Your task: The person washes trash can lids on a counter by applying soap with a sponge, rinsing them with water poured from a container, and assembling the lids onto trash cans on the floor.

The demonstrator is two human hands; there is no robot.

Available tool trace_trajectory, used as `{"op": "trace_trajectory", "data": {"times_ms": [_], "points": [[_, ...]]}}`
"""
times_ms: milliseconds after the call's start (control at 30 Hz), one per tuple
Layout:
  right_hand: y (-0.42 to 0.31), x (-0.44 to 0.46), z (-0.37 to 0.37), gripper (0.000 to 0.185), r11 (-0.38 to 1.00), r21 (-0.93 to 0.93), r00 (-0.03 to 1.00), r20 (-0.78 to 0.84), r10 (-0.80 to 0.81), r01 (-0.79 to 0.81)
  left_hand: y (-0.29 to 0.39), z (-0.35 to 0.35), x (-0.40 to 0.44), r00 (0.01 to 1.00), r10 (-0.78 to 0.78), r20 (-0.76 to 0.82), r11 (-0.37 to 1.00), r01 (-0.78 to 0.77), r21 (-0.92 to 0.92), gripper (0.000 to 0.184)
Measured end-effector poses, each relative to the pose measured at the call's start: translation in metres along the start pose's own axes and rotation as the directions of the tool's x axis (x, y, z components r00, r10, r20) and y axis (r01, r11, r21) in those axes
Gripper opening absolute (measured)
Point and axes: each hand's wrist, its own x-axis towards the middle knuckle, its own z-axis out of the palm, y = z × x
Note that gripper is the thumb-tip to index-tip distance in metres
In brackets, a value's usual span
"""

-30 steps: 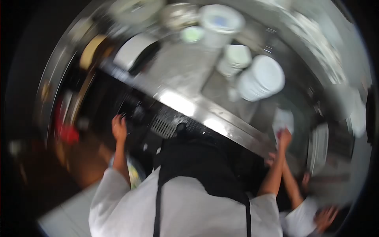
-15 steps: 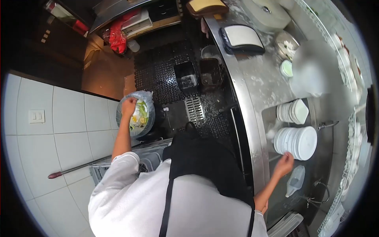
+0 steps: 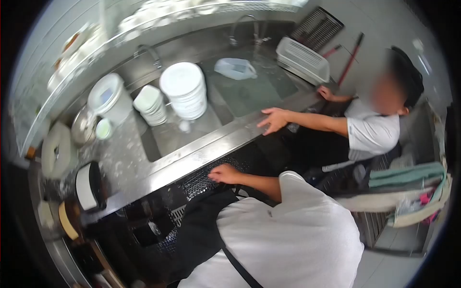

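My right hand [image 3: 224, 174] hangs over the dark floor mat, just in front of the steel sink edge [image 3: 201, 146]. Its fingers look loosely curled, and nothing shows in them. My left hand is out of view. In the nearer sink, a tall stack of round white plates or lids [image 3: 185, 91] stands beside a shorter stack of squarish dishes [image 3: 150, 105]. A translucent plastic bottle or jug [image 3: 235, 69] lies in the water-filled basin to the right.
A co-worker [image 3: 374, 127] stands at the right, one open hand [image 3: 274, 120] at the sink edge, the other near a white rack [image 3: 302, 60]. A white tub [image 3: 110, 98], metal bowl [image 3: 84, 126] and black-and-white dispenser [image 3: 89, 186] stand left. Green cloth [image 3: 408, 175] hangs at the right.
The view has swung round to the sinks and the co-worker. My right hand has moved from beside the plate stack to in front of the counter; my left hand has left the view.
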Motion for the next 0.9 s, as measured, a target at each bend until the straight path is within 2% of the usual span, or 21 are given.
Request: {"op": "trace_trajectory", "data": {"times_ms": [33,67,100,133,167,233,267,333,367,400,433,467,500,600,667,700,733,800,833,867,900], "points": [[0.052,-0.019,-0.012,0.041,0.944,0.248,0.976,0.033,0.215,-0.216,0.016,0.0,0.006,0.999,0.016,0.028,1.0,-0.016,0.01,0.038],[0.102,-0.039,-0.025,0.049,0.784,0.477,0.906,0.065,0.419,-0.397,0.03,0.0,0.013,0.998,0.029,0.056,0.999,-0.03,0.019,0.037],[0.148,-0.066,-0.04,0.049,0.632,0.626,0.823,0.029,0.567,-0.457,0.044,0.002,0.018,0.995,0.043,0.087,0.999,-0.045,0.023,0.036],[0.196,-0.101,-0.061,0.049,0.517,0.738,0.728,-0.05,0.683,-0.434,0.069,0.008,0.018,0.993,0.051,0.107,0.998,-0.056,0.042,0.035],[0.234,-0.139,-0.078,0.05,0.42,0.833,0.605,-0.135,0.785,-0.359,0.083,0.009,0.021,0.99,0.058,0.131,0.997,-0.065,0.05,0.034],[0.295,-0.221,-0.116,0.052,0.343,0.934,0.327,-0.295,0.898,-0.1,0.117,0.014,0.029,0.982,0.078,0.171,0.994,-0.09,0.065,0.032],[0.319,-0.262,-0.135,0.053,0.357,0.933,0.184,-0.359,0.915,0.046,0.126,0.014,0.037,0.979,0.089,0.185,0.993,-0.103,0.064,0.031],[0.365,-0.331,-0.172,0.056,0.461,0.837,-0.038,-0.472,0.881,0.294,0.148,0.013,0.038,0.976,0.1,0.195,0.992,-0.112,0.054,0.029],[0.391,-0.36,-0.194,0.057,0.53,0.756,-0.106,-0.534,0.839,0.384,0.155,0.01,0.036,0.975,0.108,0.193,0.992,-0.119,0.046,0.028],[0.422,-0.384,-0.216,0.059,0.597,0.652,-0.132,-0.616,0.777,0.468,0.158,0.004,0.036,0.974,0.119,0.191,0.991,-0.128,0.038,0.027],[0.475,-0.411,-0.238,0.061,0.658,0.496,-0.113,-0.744,0.658,0.567,0.161,-0.002,0.035,0.973,0.129,0.192,0.99,-0.137,0.024,0.026],[0.444,-0.413,-0.263,0.061,0.634,0.544,-0.178,-0.665,0.725,0.549,0.166,-0.012,0.04,0.967,0.157,0.2,0.986,-0.163,0.016,0.025],[0.423,-0.405,-0.284,0.062,0.601,0.589,-0.189,-0.611,0.769,0.541,0.168,-0.018,0.043,0.962,0.171,0.211,0.984,-0.176,0.003,0.025],[0.409,-0.387,-0.32,0.063,0.527,0.67,-0.147,-0.538,0.83,0.522,0.173,-0.039,0.045,0.952,0.224,0.207,0.974,-0.222,-0.033,0.022],[0.408,-0.368,-0.308,0.064,0.453,0.766,-0.052,-0.486,0.872,0.456,0.183,-0.05,0.047,0.942,0.277,0.188,0.961,-0.27,-0.062,0.021],[0.407,-0.353,-0.302,0.064,0.402,0.832,0.043,-0.451,0.892,0.381,0.172,-0.032,0.047,0.954,0.254,0.158,0.963,-0.234,-0.134,0.02],[0.4,-0.332,-0.302,0.065,0.347,0.896,0.167,-0.401,0.901,0.277,0.176,-0.035,0.035,0.931,0.298,0.21,0.955,-0.294,-0.05,0.02],[0.382,-0.278,-0.297,0.065,0.269,0.963,0.463,-0.224,0.858,-0.033,0.166,-0.04,0.027,0.918,0.246,0.311,0.969,-0.24,-0.058,0.017],[0.366,-0.245,-0.307,0.066,0.283,0.937,0.613,-0.104,0.783,-0.202,0.161,-0.043,0.023,0.907,0.219,0.36,0.975,-0.212,-0.057,0.017],[0.334,-0.207,-0.32,0.066,0.335,0.876,0.733,0.03,0.68,-0.347,0.15,-0.039,0.013,0.933,0.203,0.296,0.979,-0.199,-0.046,0.017],[0.297,-0.168,-0.334,0.067,0.394,0.803,0.809,0.177,0.56,-0.448,0.144,-0.047,0.005,0.954,0.181,0.239,0.983,-0.184,-0.013,0.017]]}}
